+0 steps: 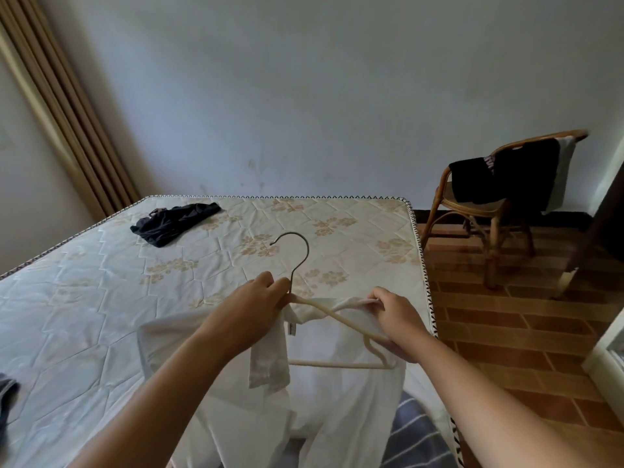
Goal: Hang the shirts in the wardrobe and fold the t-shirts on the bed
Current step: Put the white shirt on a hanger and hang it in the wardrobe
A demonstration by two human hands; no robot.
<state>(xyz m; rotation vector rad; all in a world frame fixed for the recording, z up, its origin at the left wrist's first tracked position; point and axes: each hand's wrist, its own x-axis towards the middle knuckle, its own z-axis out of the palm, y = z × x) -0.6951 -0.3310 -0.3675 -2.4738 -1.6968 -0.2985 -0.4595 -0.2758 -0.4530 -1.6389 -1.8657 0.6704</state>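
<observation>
A cream hanger (341, 320) with a dark metal hook is held above the bed (101, 298). My left hand (251, 310) grips the hanger at the base of its hook, together with the collar of a white shirt (337, 400). My right hand (396, 317) pinches the shirt's collar edge beside the hanger's right arm. The shirt hangs down from both hands over the mattress's near edge. A crumpled dark garment (174, 222) lies at the far left of the mattress.
A rattan chair (489, 211) with black and grey clothes draped over it stands to the right on the brick-pattern floor. Striped blue fabric (415, 437) lies at the bottom. A grey garment (6, 396) shows at the left edge. Curtains (64, 106) hang at the left.
</observation>
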